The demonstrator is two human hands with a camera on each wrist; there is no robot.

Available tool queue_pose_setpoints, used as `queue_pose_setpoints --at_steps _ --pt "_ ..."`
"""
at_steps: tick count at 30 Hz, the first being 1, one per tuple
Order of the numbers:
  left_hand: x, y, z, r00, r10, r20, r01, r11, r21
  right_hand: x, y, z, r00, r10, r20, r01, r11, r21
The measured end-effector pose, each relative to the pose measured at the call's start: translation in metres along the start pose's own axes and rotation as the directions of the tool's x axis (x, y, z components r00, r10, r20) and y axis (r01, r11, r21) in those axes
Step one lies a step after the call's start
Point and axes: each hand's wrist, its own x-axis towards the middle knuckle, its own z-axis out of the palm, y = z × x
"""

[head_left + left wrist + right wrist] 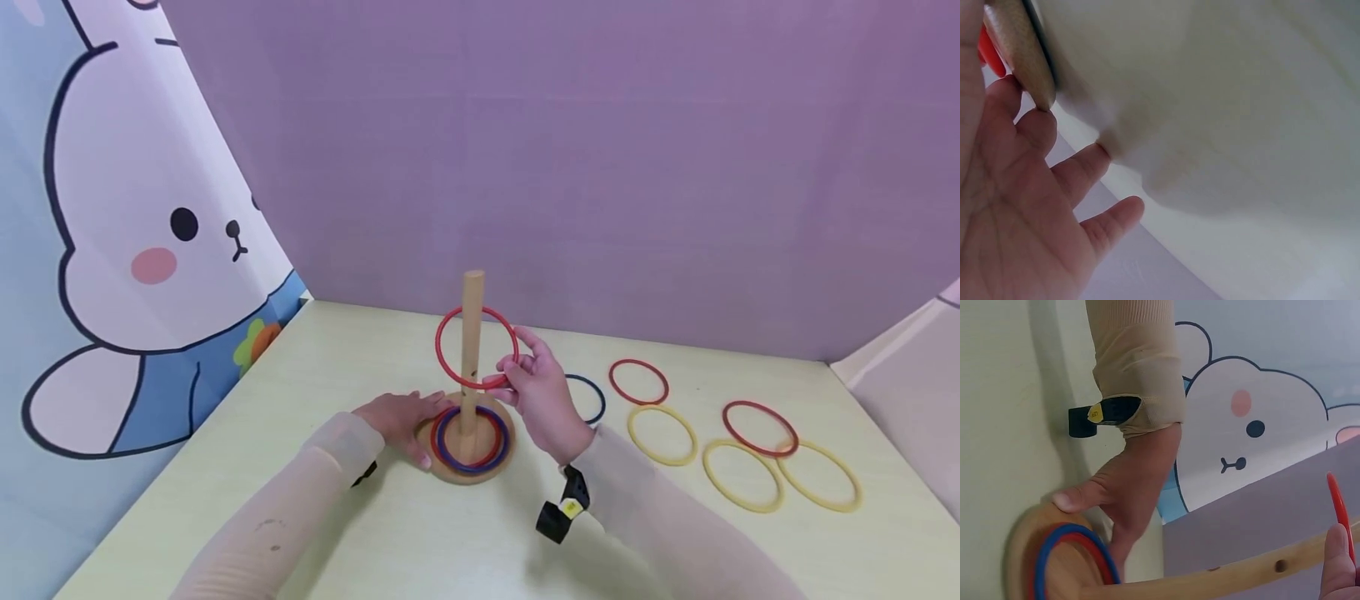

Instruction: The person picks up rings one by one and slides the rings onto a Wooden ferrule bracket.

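Observation:
My right hand [542, 392] pinches a red ring [450, 364] between thumb and fingers. That ring is around the upright wooden peg [471, 333]: its upper arc passes behind the wood, its lower arc in front, well above the base. At the left rim of the round wooden base [462, 477], my left hand [397, 421] grips the edge, the thumb in front and the fingers farther back. In the left wrist view, two fingertips [1038, 128] touch this rim. A blue ring [1042, 561] and a red ring [1102, 559] lie around the peg's foot.
Right of the stand, a dark blue ring [600, 396], two red rings [666, 385] [793, 433] and several yellow rings [693, 450] lie on the pale table [405, 542]. One red ring overlaps yellow ones. A purple backdrop [562, 167] stands behind, a cartoon-printed cloth [112, 250] at left.

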Motion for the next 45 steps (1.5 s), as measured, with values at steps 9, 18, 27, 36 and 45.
queue_pose_setpoints --at_steps 9,18,27,36,45 --pt "-0.001 -0.002 -0.002 0.998 0.046 -0.039 -0.041 0.992 0.120 0.000 0.029 -0.012 1.000 0.026 -0.003 -0.026 1.000 0.017" --pt "0.000 0.000 -0.001 0.998 0.033 -0.045 -0.028 0.993 0.112 -0.003 0.052 -0.025 1.000 0.022 0.010 -0.022 0.999 -0.023" --pt "-0.002 0.000 -0.001 0.999 0.027 -0.046 -0.023 0.995 0.099 -0.005 0.070 -0.034 0.998 0.064 0.023 -0.063 0.996 -0.069" --pt "-0.001 0.000 -0.001 0.999 0.001 -0.045 0.004 0.995 0.100 -0.009 0.079 -0.036 0.989 0.141 0.045 -0.129 0.972 -0.195" --pt "0.001 0.001 0.004 0.999 -0.002 -0.051 0.007 0.995 0.104 -0.006 0.086 -0.040 0.975 0.201 0.094 -0.169 0.947 -0.275"
